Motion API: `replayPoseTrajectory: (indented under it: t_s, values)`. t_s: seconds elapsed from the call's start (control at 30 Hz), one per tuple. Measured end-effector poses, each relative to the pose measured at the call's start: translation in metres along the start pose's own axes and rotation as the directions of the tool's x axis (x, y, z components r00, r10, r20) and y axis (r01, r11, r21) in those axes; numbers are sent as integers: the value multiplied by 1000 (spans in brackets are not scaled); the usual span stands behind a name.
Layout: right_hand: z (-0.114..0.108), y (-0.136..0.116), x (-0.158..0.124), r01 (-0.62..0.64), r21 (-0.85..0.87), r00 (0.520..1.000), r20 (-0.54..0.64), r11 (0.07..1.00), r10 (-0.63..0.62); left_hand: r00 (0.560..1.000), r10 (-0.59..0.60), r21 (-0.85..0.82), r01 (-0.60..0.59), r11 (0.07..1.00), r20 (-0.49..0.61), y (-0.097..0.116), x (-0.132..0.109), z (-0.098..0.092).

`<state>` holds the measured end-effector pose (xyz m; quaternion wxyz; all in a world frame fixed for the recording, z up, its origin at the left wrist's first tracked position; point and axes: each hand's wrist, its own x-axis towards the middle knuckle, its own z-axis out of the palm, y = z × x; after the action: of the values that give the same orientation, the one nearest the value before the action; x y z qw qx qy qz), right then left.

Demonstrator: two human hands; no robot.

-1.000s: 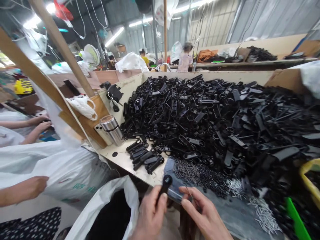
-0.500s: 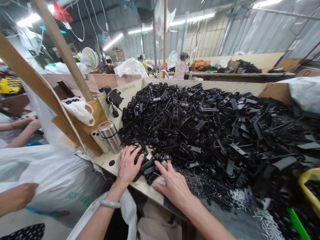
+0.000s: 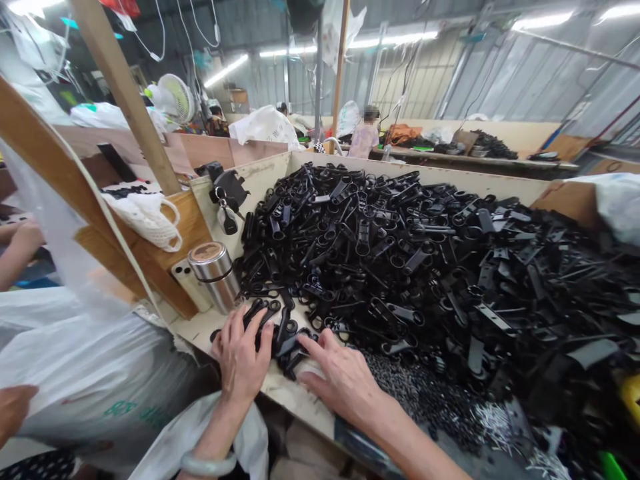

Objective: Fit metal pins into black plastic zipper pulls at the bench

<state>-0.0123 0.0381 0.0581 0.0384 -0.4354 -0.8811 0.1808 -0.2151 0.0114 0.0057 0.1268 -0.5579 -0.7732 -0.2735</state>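
My left hand [image 3: 243, 353], a pale bangle on its wrist, lies with fingers spread over a few black plastic parts [image 3: 257, 307] at the table's front edge. My right hand [image 3: 345, 377] is beside it, thumb and index finger apart. Its index fingertip touches a black plastic piece [image 3: 290, 347] lying between both hands. Its other fingers are partly hidden. Behind my hands rises a large heap of black plastic parts [image 3: 360, 233], many with ring-shaped ends. Small dark pieces [image 3: 415, 387] and silvery pins [image 3: 493, 427] lie right of my right hand.
A steel flask [image 3: 215, 273] stands left of the heap, by a wooden post. Keys [image 3: 227, 220] hang on the bin's side. White sacks [image 3: 125, 360] and another person's hand [image 3: 15, 407] are at the left. A low wall [image 3: 425, 172] edges the heap behind.
My left hand has shifted left and down, off the black pieces between the hands. My right index finger stays by them. The view has tilted slightly.
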Motion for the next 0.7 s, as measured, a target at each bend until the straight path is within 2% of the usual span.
replayPoseTrajectory:
  t_s: [0.13, 0.2, 0.3, 0.43, 0.53, 0.7]
  values:
    - [-28, 17, 8, 19, -31, 994, -110, 999, -22, 990, 135, -36, -137, 990, -39, 7, -9, 1]
    - [-45, 27, 21, -17, -86, 984, -178, 996, 2, 980, 195, -77, -198, 977, -44, 10, -11, 3]
    - [-62, 37, 47, -83, -185, 977, -210, 979, 43, 972, 224, -133, -231, 964, -66, 11, -13, 5]
    - [-61, 44, 75, -88, -245, 984, -170, 965, 47, 967, 251, -194, -256, 947, -52, 9, -14, 4]
    - [-53, 46, 84, -82, -265, 987, -157, 961, 41, 969, 242, -218, -246, 944, -45, 10, -15, 2]
    - [-49, 50, 83, -103, -237, 968, -247, 966, 43, 963, 259, -231, -269, 935, -72, 12, -16, 1]
